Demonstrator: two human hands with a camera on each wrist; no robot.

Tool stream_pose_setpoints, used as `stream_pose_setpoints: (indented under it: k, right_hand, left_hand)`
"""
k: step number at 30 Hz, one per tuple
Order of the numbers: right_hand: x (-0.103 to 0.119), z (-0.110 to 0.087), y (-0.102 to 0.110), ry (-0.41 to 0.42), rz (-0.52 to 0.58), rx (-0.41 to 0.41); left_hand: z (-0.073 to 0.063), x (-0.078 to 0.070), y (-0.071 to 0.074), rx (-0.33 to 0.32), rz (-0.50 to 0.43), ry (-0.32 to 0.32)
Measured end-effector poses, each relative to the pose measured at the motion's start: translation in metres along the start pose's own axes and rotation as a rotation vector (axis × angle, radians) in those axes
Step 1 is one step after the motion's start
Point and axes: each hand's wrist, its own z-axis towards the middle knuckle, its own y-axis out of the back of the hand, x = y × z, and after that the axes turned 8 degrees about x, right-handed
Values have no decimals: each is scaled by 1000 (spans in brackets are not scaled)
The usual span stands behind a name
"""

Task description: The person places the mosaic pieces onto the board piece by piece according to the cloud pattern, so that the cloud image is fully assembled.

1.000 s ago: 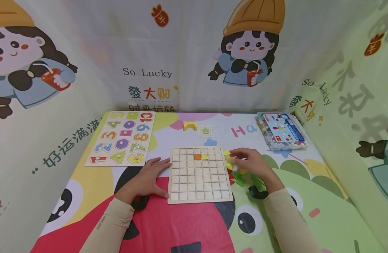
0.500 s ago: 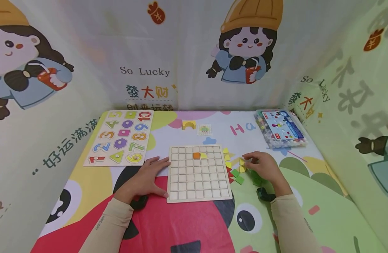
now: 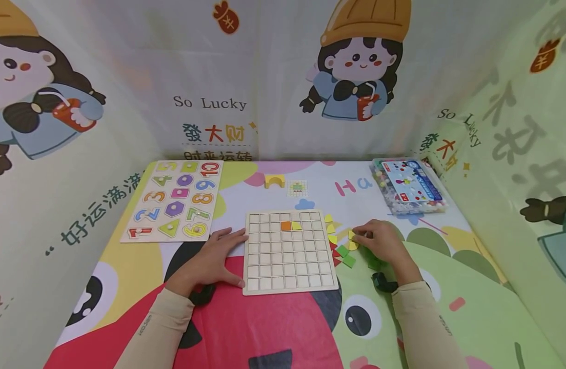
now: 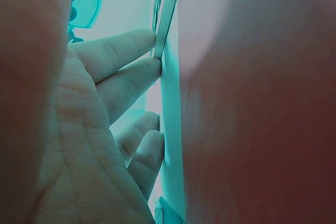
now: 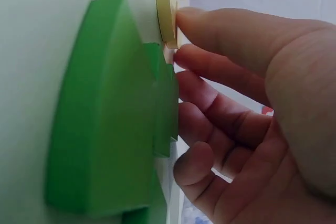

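My left hand (image 3: 215,260) lies along the left side of a wooden grid board (image 3: 290,290), its fingers stretched and the fingertips touching the board's edge. An orange square tile (image 3: 286,226) and a yellow tile (image 3: 296,226) sit side by side in the board's upper cells. Right of the board, my right hand (image 3: 382,242) is low over the cloth, fingers loosely bent. Its thumb tip touches a yellow piece (image 5: 167,9) in the right wrist view, with the index fingertip just beneath. Thick green pieces (image 5: 100,114) stand close beside that hand, partly under it in the head view.
Loose yellow (image 3: 330,229), red (image 3: 335,253) and green tiles (image 3: 348,261) lie along the board's right side. Behind the board are a small pattern card (image 3: 297,188) and a yellow arch block (image 3: 275,181). A number puzzle (image 3: 172,201) lies left; a bead box (image 3: 408,186) stands right.
My right hand has moved right from the yellow tiles beside the board to the yellow pieces farther right, then slightly back left. The left hand stays at the board's edge.
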Motion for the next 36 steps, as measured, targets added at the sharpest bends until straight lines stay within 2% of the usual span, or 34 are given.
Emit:
stream_pose_setpoints:
  k: [11, 22, 27, 36]
  right_hand:
    - [3, 0, -4, -8, 30, 32]
    - [6, 1, -4, -30, 10, 15]
    - [6, -2, -2, -47, 41, -5]
    - [5, -1, -3, 15, 115, -47]
  left_hand:
    - [0, 2, 0, 2, -6, -3]
    - [1, 4, -1, 1, -6, -4]
    - [1, 2, 0, 1, -8, -6]
    - [0, 0, 0, 4, -13, 3]
